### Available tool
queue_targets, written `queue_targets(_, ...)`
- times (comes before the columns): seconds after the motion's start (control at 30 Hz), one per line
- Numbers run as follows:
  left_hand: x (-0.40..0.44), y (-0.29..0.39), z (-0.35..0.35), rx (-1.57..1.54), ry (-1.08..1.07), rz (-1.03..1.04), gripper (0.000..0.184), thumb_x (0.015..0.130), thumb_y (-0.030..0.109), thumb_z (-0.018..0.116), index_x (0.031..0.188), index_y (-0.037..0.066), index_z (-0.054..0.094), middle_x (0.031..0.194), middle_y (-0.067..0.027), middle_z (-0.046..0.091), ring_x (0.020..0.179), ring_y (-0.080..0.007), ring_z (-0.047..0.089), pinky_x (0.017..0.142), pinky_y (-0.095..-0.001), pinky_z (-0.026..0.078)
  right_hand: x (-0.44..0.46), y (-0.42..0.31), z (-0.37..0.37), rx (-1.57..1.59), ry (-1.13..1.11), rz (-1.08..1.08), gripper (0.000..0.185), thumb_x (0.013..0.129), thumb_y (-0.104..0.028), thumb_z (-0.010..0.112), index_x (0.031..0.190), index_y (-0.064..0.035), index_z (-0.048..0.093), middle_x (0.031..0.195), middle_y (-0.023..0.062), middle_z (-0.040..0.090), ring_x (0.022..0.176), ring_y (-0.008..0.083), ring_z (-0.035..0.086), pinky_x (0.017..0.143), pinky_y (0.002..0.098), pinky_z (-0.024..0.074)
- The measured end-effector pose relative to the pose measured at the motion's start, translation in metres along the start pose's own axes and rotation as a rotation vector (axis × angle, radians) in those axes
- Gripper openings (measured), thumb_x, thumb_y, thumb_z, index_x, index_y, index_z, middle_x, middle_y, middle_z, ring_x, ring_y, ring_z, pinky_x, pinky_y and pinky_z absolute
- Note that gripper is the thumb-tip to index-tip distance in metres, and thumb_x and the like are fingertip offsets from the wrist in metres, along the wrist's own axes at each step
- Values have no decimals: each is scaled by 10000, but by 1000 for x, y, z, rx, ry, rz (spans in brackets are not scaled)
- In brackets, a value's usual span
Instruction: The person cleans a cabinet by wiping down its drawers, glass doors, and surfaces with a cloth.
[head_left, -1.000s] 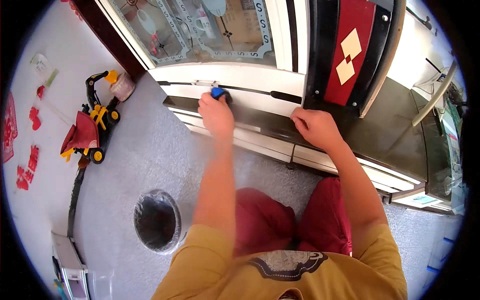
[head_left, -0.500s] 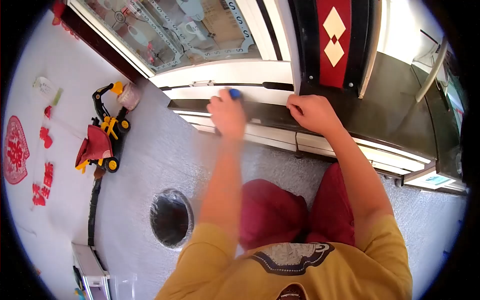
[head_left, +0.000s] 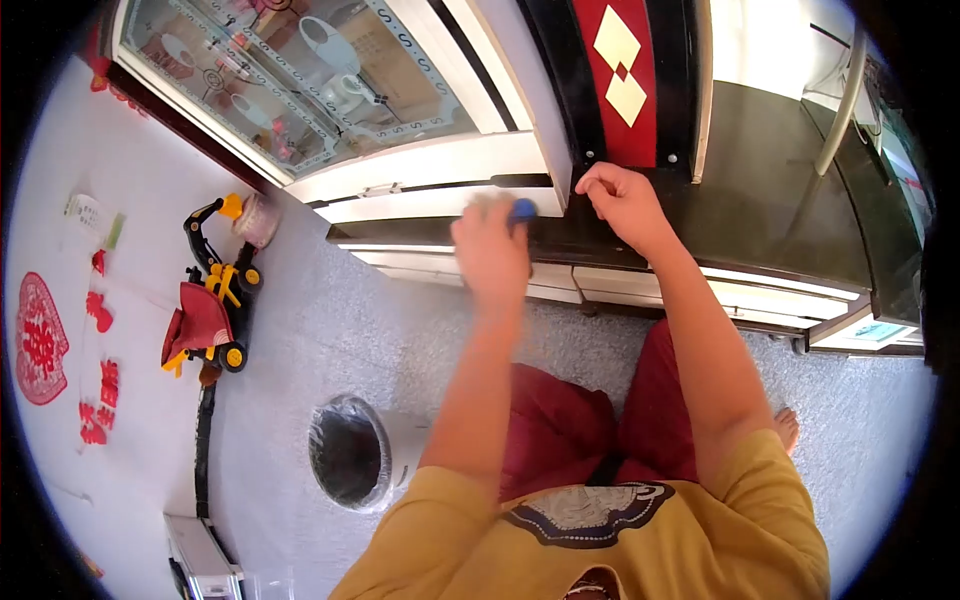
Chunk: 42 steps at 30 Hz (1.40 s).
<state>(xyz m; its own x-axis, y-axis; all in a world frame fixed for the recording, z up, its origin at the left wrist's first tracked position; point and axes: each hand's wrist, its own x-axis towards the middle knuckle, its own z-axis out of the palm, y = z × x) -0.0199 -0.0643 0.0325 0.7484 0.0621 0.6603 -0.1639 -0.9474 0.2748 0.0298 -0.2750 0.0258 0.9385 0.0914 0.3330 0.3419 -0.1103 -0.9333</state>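
Observation:
My left hand (head_left: pixel 488 240), smeared by motion, is closed around a small object with a rounded blue end (head_left: pixel 523 210); the rest of that object is hidden by the fingers. It is over the front edge of the dark countertop (head_left: pixel 745 225), in front of the white cabinet drawer (head_left: pixel 430 200). To its right, my right hand (head_left: pixel 622 205) is curled into a loose fist above the countertop, beside the cabinet's corner. Nothing shows between its fingers.
A lined waste bin (head_left: pixel 385 455) stands on the grey floor left of my legs. Further left is a toy excavator (head_left: pixel 215 310) by the wall. Glass cabinet doors (head_left: pixel 300 80) rise ahead, and a red-and-black panel (head_left: pixel 630 90) stands at the counter's back.
My left hand has shifted right along the cabinet with the blue-ended object. My right hand has lifted slightly from the counter edge. The view has moved a little.

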Motion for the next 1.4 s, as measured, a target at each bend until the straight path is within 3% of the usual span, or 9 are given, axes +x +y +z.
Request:
queue_targets(0.27,26,-67,3,182,-53,-309,379,847,216,806,1174,108,649,1194,-162,632,1159,-412,589,923,-542,563,-6,-10,2,-62,-3,-29,117,986,-83,638,976,-11,730,720,28,628,660,82,538,624,283,467)
queue_targets(0.43,55,-154,1,292,-49,-355,478,851,255,837,1227,59,615,1187,-242,665,1121,-473,642,979,-558,525,-9,-17,4,-163,-15,-79,122,982,-96,640,975,-7,722,770,85,690,697,132,617,673,314,514)
queue_targets(0.67,98,-254,-11,430,-126,-539,496,861,265,814,1252,48,601,1270,-226,657,1176,-428,655,989,-515,559,-6,-19,9,-214,-45,-47,123,979,-106,637,959,-7,706,773,89,677,704,157,617,690,324,518)
queue_targets(0.73,107,-249,-16,480,-168,-593,477,886,265,787,1269,48,601,1300,-214,646,1201,-418,644,996,-520,556,-4,-16,8,-221,-36,-70,128,981,-110,634,955,-4,702,767,87,669,702,159,613,689,325,516)
queue_targets(0.77,106,-242,-15,510,-208,-638,419,929,254,742,1284,72,611,1350,-143,630,1251,-385,610,984,-550,552,-5,-16,8,-207,-40,-56,130,980,-112,635,953,-4,701,767,90,670,702,160,613,690,327,517)
queue_targets(0.9,90,-193,-22,637,-246,-445,373,944,278,761,1264,111,665,1315,-82,656,1297,-355,587,983,-530,580,0,-10,8,-183,-39,-56,138,980,-122,641,948,-1,697,768,97,677,705,166,620,698,333,522)
queue_targets(1.2,25,-49,-9,290,-176,-30,427,829,196,826,1228,135,687,1182,-114,695,1098,-378,643,941,-517,557,-4,-17,9,-229,-25,-38,133,968,-122,644,955,-5,705,802,133,710,728,211,667,717,351,536)
queue_targets(1.33,-4,36,11,257,-142,183,408,845,218,819,1195,100,646,1181,-100,658,1117,-346,622,918,-509,541,-3,-8,8,-227,-17,-84,129,961,-121,648,953,-7,708,805,137,714,732,237,677,719,361,539)
queue_targets(1.4,-9,56,13,195,-138,156,422,836,195,826,1199,98,634,1175,-106,645,1118,-347,614,921,-506,533,-3,-7,6,-222,-10,-101,126,959,-118,647,955,-10,712,805,136,713,728,224,673,715,355,537)
